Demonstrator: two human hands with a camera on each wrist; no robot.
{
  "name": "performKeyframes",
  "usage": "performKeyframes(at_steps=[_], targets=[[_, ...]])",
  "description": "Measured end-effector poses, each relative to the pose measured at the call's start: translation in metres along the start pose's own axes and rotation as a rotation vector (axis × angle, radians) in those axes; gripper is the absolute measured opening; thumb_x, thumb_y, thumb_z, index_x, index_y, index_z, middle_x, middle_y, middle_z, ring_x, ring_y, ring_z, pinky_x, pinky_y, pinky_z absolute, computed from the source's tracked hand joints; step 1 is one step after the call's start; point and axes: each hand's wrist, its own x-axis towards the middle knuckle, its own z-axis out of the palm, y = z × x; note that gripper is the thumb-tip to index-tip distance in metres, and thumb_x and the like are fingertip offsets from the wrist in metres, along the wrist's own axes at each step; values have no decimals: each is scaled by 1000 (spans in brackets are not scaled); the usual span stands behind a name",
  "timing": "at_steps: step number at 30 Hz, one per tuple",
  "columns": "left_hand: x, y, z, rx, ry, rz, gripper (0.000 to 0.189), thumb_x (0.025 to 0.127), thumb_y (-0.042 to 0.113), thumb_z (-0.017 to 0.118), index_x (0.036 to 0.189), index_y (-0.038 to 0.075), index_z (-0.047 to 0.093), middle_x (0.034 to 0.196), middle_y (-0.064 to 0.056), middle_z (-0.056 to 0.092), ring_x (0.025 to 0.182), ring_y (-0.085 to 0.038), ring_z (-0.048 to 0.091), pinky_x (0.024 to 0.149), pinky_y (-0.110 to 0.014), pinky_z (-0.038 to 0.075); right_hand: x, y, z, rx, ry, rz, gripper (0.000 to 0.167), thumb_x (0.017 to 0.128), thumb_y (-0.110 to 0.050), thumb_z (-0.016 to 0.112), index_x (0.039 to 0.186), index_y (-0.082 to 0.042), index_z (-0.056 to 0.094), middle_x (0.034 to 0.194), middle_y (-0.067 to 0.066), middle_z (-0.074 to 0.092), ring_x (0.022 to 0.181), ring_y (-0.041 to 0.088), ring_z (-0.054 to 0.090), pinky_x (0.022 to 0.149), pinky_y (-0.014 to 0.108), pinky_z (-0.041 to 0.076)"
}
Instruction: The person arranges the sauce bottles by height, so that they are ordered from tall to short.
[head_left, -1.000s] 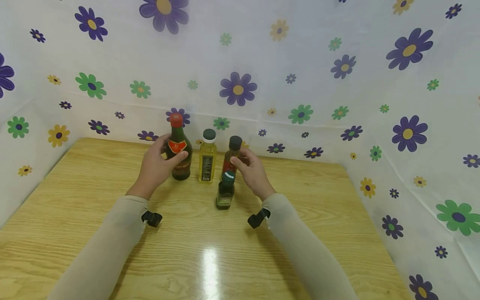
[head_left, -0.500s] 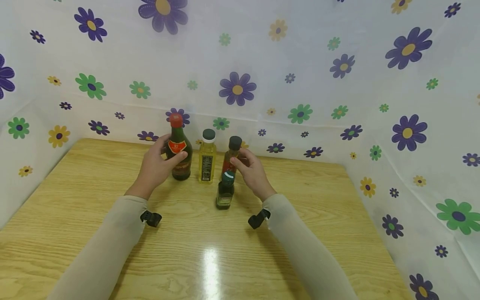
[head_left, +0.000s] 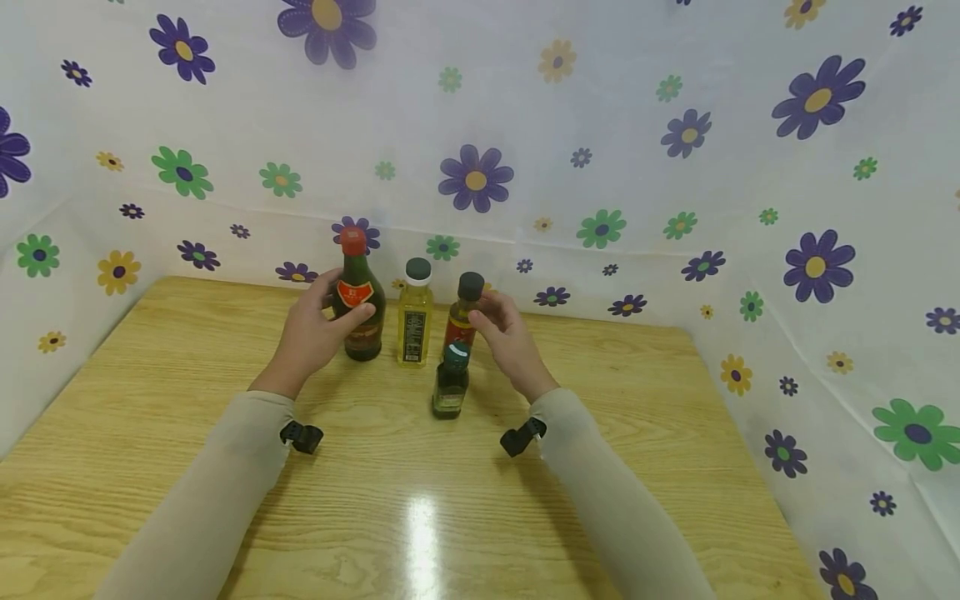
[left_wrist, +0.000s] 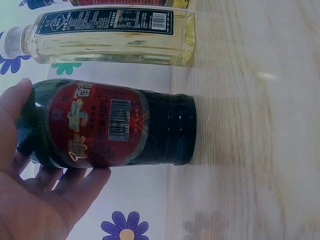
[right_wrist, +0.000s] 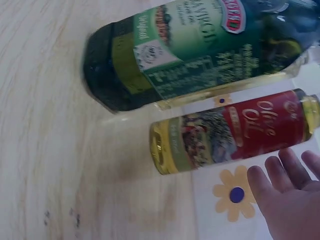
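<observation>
My left hand (head_left: 303,337) grips a dark vinegar bottle (head_left: 363,275) with a red cap, thumb across its front and fingers behind. In the left wrist view the vinegar bottle (left_wrist: 115,127) stands with its base on the table. To its right is a clear bottle of yellow oil (head_left: 415,329). Beside that stands a red-labelled olive oil bottle (head_left: 459,315) with a black cap. My right hand (head_left: 513,346) is at its right side, and the right wrist view shows the fingers (right_wrist: 280,175) spread and apart from the glass. A small green olive oil bottle (head_left: 450,390) stands in front.
The wooden table (head_left: 360,517) carries all the bottles near its back edge. A white flower-printed sheet (head_left: 525,133) hangs close behind them and along both sides. Light glares off the table's front part.
My right hand has loosened from the red-labelled olive oil bottle and shifted slightly right. My left hand and the bottles have stayed in place.
</observation>
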Motion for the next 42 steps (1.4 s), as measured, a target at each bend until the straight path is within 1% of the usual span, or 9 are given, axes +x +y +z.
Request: performKeyframes(at_steps=[5,11,15,17,21,25,30,37,42], targets=[[-1,1,-2,-2,-15,-14,89,92,60,70,163,22,32,154,-14,49,144,-41,43,113,-70,36,-10,-7,-13,5,15,-26,52,108,-23,58,152,-2,41,147,20,52,138,31,50,118,49,39],[0,1,-3,-10,-27,-25,91,91,61,70,163,23,30,155,-14,47,143,-43,43,112,-70,37,-27,-6,-32,2,41,-38,47,106,-22,61,149,-7,46,146,21,52,136,28,52,117,46,42],[-1,2,-2,-13,-33,-32,90,92,60,70,164,23,29,157,-15,46,144,-44,42,112,-71,36,-40,-2,-40,1,19,-45,45,105,-19,63,145,-3,49,143,23,54,132,30,55,112,39,47],[-1,2,-3,-12,-34,-36,90,92,60,70,164,23,29,158,-15,45,144,-44,42,112,-71,35,-46,1,-41,-8,-7,-33,44,105,-18,64,143,-3,51,141,21,57,131,30,56,109,34,50],[-1,3,-3,-15,-35,-40,91,92,60,70,164,23,29,158,-15,45,144,-44,41,113,-71,34,-57,3,-36,-12,-88,-11,42,102,-15,67,141,-6,55,141,16,58,131,30,56,105,30,52],[-1,3,-3,-14,-33,-40,90,92,60,70,164,24,29,158,-14,44,145,-43,41,113,-71,34,-63,2,-25,9,-207,-17,47,100,-9,69,144,-4,52,146,18,53,136,34,52,110,40,50],[-3,4,-3,-16,-33,-35,89,93,57,70,164,23,28,159,-16,44,145,-45,40,112,-72,33,-65,3,-10,11,-308,16,54,100,-11,70,149,-10,49,151,10,50,140,31,49,114,46,45],[-2,0,-3,-23,-26,-21,88,93,57,71,163,23,31,156,-14,47,143,-44,42,111,-71,36,-62,8,3,9,-306,42,53,98,-11,72,147,-14,52,148,6,52,137,28,52,113,42,47],[-2,-1,-2,-30,-22,-9,88,93,57,72,163,23,31,156,-14,47,143,-45,42,110,-71,37,-61,10,7,-21,-303,19,53,99,-12,72,148,-13,51,147,9,53,136,30,52,112,43,48]])
